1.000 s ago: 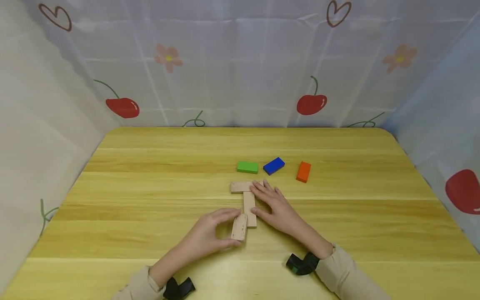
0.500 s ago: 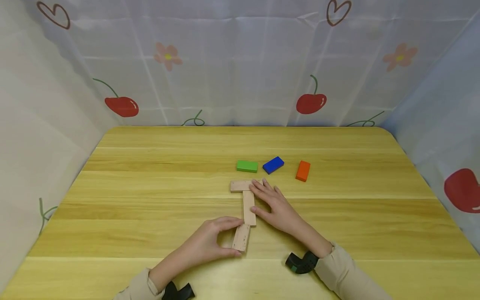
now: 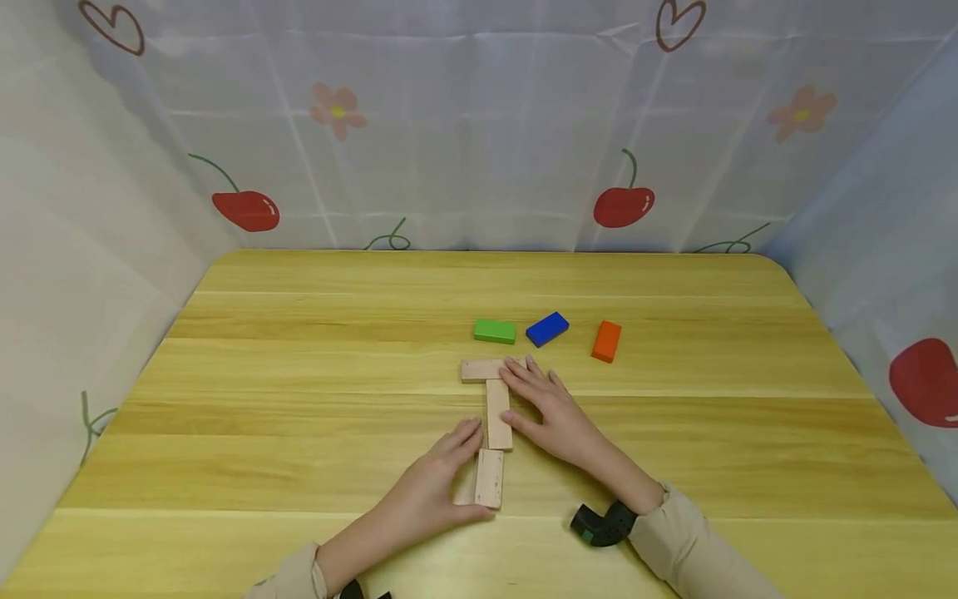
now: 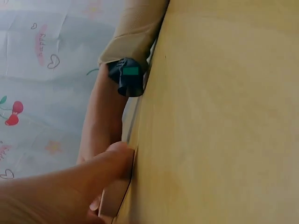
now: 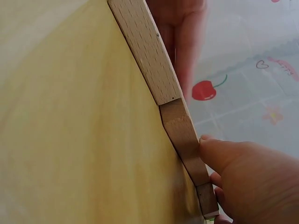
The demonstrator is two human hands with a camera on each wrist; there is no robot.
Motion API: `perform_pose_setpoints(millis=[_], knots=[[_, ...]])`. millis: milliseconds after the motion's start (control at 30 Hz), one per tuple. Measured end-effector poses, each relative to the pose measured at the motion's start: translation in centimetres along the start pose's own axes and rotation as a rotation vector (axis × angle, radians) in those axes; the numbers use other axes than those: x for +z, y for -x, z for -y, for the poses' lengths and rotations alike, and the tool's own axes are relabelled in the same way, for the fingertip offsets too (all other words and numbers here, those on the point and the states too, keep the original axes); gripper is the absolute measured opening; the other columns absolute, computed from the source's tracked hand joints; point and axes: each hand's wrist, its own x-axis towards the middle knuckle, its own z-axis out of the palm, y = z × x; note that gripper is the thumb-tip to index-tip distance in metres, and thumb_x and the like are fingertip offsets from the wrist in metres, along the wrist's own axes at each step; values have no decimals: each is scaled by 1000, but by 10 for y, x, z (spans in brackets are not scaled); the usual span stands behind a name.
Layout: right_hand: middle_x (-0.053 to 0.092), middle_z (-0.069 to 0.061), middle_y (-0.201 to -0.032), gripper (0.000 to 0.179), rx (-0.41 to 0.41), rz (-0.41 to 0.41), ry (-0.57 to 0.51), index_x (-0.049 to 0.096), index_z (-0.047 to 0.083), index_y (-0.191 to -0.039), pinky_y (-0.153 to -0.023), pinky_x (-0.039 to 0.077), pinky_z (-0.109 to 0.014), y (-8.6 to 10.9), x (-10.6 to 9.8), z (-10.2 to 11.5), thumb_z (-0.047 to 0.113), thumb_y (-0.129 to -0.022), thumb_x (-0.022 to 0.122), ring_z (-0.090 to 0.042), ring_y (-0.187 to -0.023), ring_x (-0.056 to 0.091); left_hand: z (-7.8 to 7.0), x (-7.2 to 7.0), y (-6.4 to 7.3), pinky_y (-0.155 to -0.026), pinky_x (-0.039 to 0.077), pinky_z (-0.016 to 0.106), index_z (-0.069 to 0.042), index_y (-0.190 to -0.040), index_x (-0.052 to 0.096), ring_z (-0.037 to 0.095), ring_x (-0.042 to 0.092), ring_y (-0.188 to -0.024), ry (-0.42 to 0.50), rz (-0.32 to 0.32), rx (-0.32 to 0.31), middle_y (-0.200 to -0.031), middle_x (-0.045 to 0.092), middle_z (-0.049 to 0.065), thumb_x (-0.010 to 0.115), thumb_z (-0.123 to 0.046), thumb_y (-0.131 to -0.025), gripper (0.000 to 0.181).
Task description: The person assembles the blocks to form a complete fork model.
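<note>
Three plain wooden blocks lie flat on the table in the head view. The crosswise block (image 3: 479, 371) is at the top, the middle block (image 3: 498, 416) runs down from it, and the near block (image 3: 490, 479) continues toward the person. My left hand (image 3: 430, 491) is spread around the left of the near block, thumb at its near end and fingertips beside the middle block's left edge. My right hand (image 3: 554, 416) rests with extended fingers over the crosswise block's right part, hiding some of it. Its thumb touches the middle block's right side.
Beyond the wooden blocks lie a green block (image 3: 495, 331), a blue block (image 3: 547, 329) and an orange block (image 3: 606, 342). A printed curtain (image 3: 464, 150) hangs behind the wooden table (image 3: 262, 374). Black wrist cameras, such as the right camera (image 3: 603, 526), sit at both wrists.
My left hand has drawn the near block toward the person, straightened it below the middle block, and loosened its fingers from it. My right hand has stayed in place.
</note>
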Motion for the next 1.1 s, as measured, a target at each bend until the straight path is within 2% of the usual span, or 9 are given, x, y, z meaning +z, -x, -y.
perform_pose_setpoints(millis=[100,267,400,533,733,1100], knots=[[28,-7,-149,59,8,5,-1,39,7,-143,-107,8,-55,0,0,0,31,-93,59,-30,-138,14,1,-2,1,-106,20,46,5,-145,27,28,11,-138,-17,45,15,-152,15,14,74,-44,-77,96],[28,-7,-149,59,9,5,-6,39,7,-143,-107,7,-55,0,1,0,31,-93,60,-30,-138,14,3,-1,3,-108,12,47,5,-145,23,27,4,-139,-57,76,44,-153,9,14,63,-48,-85,90],[28,-8,-149,59,1,0,-1,39,7,-143,-106,8,-56,0,1,0,30,-93,60,-31,-138,14,1,8,4,-108,9,49,6,-146,17,27,0,-139,-176,73,42,-153,5,16,49,-58,-89,91],[28,-7,-149,59,7,1,2,39,7,-143,-106,8,-56,0,1,-1,31,-93,60,-30,-138,13,-5,16,4,-107,9,52,9,-145,14,30,-3,-139,-254,46,17,-153,2,19,41,-60,-91,92],[28,-8,-149,60,-4,-14,-1,40,6,-142,-106,8,-57,0,0,-1,30,-92,61,-32,-138,14,-14,21,2,-107,4,54,8,-145,12,30,-7,-139,-308,36,-42,-153,-5,18,38,-62,-91,92],[29,-6,-149,59,-5,-12,-3,40,7,-143,-106,9,-56,0,2,-2,30,-93,61,-31,-138,15,-21,26,-2,-106,3,54,9,-145,8,31,-8,-138,-339,21,-51,-152,-4,21,39,-60,-92,93]])
